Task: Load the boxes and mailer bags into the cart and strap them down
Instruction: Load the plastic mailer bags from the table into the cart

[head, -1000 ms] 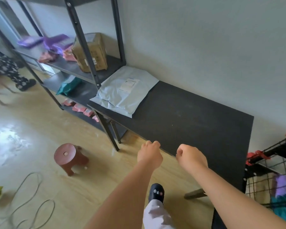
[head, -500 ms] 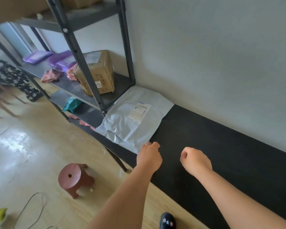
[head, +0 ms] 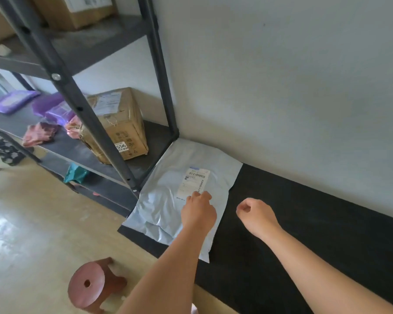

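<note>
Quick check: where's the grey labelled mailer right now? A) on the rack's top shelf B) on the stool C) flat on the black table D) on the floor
C: the mailer lies flat on the table, at the end beside the rack.
</note>
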The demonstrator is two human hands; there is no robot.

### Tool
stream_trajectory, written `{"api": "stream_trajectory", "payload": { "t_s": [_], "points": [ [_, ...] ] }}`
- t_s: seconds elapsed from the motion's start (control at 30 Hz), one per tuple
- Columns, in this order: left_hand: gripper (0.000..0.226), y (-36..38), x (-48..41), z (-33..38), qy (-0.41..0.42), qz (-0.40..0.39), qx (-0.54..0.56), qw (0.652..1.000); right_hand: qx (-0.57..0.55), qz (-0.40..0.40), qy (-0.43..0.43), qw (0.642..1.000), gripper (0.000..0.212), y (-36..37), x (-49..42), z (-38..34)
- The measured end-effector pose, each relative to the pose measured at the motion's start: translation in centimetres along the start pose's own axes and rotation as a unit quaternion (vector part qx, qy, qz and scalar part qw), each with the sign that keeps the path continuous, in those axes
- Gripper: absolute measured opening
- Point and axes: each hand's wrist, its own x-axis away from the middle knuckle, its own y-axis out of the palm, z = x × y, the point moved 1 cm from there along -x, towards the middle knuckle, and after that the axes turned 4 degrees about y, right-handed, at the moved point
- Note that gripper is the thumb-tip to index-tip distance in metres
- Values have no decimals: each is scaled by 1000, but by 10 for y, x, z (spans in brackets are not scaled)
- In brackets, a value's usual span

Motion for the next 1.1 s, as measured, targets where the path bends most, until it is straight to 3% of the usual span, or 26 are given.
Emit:
{"api": "stream_trajectory", "payload": {
  "t_s": [0.17, 0.5, 0.83, 1.1],
  "points": [
    [39, -23, -58, -21, 44, -14, -17, 999, -43, 21, 70, 996, 14, 19, -30, -24],
    [47, -33, -131, -51, 139, -61, -64, 986, -123, 43, 213, 968, 44, 56, -65, -42],
    [51, -26, -154, -71, 183, -64, -66, 979, -205, 69, 272, 938, 51, 71, -76, -56],
    [51, -24, -157, -77, 184, -66, -35, 980, -276, 68, 262, 922, 14, 69, -77, -63]
  ]
}}
